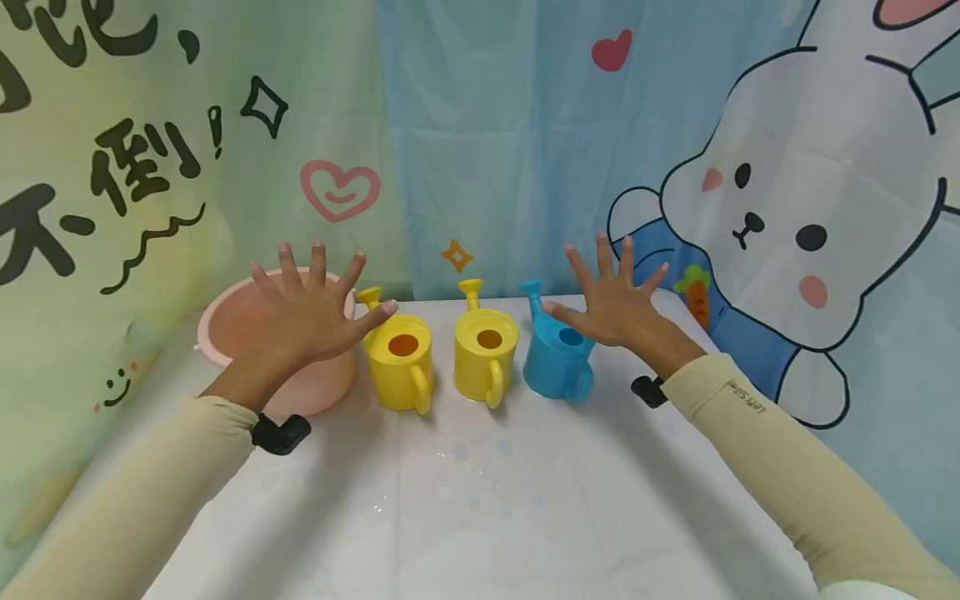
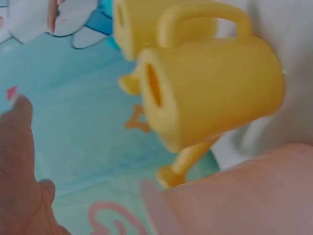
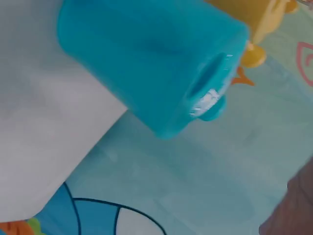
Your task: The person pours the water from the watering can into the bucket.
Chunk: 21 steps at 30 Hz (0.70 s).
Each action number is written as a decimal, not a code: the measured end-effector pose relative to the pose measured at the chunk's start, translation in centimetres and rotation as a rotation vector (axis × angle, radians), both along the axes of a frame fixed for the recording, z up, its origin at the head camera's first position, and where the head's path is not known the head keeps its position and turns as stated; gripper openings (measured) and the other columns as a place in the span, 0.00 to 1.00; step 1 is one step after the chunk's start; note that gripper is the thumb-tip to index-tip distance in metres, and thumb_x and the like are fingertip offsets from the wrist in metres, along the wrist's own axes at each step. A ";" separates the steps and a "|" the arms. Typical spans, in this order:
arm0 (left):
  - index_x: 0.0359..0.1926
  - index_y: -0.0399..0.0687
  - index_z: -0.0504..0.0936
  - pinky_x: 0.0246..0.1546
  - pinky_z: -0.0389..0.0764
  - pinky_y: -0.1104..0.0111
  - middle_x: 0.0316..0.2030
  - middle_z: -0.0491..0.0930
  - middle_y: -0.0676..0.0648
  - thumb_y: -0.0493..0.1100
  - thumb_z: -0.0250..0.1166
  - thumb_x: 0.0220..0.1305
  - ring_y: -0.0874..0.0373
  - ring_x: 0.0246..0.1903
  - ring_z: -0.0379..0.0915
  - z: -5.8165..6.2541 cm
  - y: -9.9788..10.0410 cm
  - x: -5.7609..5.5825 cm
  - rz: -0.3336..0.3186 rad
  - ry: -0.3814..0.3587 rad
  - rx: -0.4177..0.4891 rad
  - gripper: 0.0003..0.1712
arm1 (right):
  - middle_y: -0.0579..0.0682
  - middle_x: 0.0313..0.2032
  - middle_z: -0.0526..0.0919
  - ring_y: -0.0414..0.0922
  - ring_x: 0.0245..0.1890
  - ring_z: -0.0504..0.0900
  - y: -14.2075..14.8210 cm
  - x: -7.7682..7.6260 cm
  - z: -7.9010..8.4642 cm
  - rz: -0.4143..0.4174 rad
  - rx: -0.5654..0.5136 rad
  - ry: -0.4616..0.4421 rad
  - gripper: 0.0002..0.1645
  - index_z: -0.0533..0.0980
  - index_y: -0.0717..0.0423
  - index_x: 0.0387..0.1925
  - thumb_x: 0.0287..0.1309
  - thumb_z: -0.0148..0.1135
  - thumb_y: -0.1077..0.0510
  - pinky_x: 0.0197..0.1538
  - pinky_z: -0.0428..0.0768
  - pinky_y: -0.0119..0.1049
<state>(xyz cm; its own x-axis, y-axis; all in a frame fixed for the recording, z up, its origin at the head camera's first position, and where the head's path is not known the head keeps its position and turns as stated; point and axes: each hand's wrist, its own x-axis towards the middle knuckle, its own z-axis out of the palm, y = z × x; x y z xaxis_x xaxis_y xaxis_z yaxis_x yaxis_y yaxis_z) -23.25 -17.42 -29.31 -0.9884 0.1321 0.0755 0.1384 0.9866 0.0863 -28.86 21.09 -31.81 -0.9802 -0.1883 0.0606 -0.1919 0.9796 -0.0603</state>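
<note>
My left hand (image 1: 306, 321) is raised with its fingers spread, in front of a pink bucket (image 1: 318, 387) and holding nothing. Beside its thumb stands a yellow watering can (image 1: 401, 375); the left wrist view shows this yellow can (image 2: 220, 88) close up. A second yellow watering can (image 1: 486, 354) stands in the middle, upright. To its right is a blue watering can (image 1: 555, 362), which fills much of the right wrist view as a blue body (image 3: 146, 58). My right hand (image 1: 618, 308), also spread, hovers by the blue can, its thumb overlapping the can in the head view.
All the containers stand on a white-covered table (image 1: 480, 508) near its back edge. Behind hangs a printed curtain (image 1: 480, 167) with a rabbit, hearts and lettering. Small shiny spots (image 1: 380, 504) mark the table cover in front of the cans.
</note>
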 end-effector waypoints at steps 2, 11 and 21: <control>0.77 0.55 0.48 0.50 0.12 0.33 0.73 0.33 0.29 0.81 0.35 0.58 0.29 0.67 0.10 0.9 -0.4 0.7 0.008 0.064 0.010 0.54 | 0.58 0.74 0.20 0.63 0.69 0.15 -0.4 0.3 0.4 -0.004 -0.075 0.056 0.59 0.34 0.41 0.77 0.55 0.37 0.18 0.51 0.19 0.74; 0.60 0.45 0.76 0.53 0.14 0.34 0.64 0.65 0.31 0.58 0.51 0.68 0.31 0.69 0.44 2.0 -3.0 3.9 0.041 0.365 0.250 0.29 | 0.62 0.73 0.50 0.62 0.72 0.45 -3.4 2.8 0.4 0.135 -0.416 0.225 0.44 0.55 0.54 0.73 0.64 0.55 0.38 0.63 0.44 0.69; 0.60 0.36 0.74 0.57 0.17 0.35 0.65 0.65 0.34 0.54 0.54 0.68 0.41 0.68 0.54 -1.7 -5.8 4.8 0.211 0.466 0.641 0.30 | 0.53 0.64 0.69 0.52 0.63 0.65 -7.2 6.3 -1.5 0.274 -0.813 0.147 0.31 0.67 0.55 0.65 0.66 0.58 0.46 0.62 0.63 0.54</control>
<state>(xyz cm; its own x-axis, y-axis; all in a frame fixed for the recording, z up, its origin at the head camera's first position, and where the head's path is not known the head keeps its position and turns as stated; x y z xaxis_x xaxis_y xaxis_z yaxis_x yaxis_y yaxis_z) -18.44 -23.25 -31.05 -0.8363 -0.2615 0.4819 0.1160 0.7746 0.6217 -22.53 13.93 -33.32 -0.8784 -0.2601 0.4011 -0.4754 0.5618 -0.6770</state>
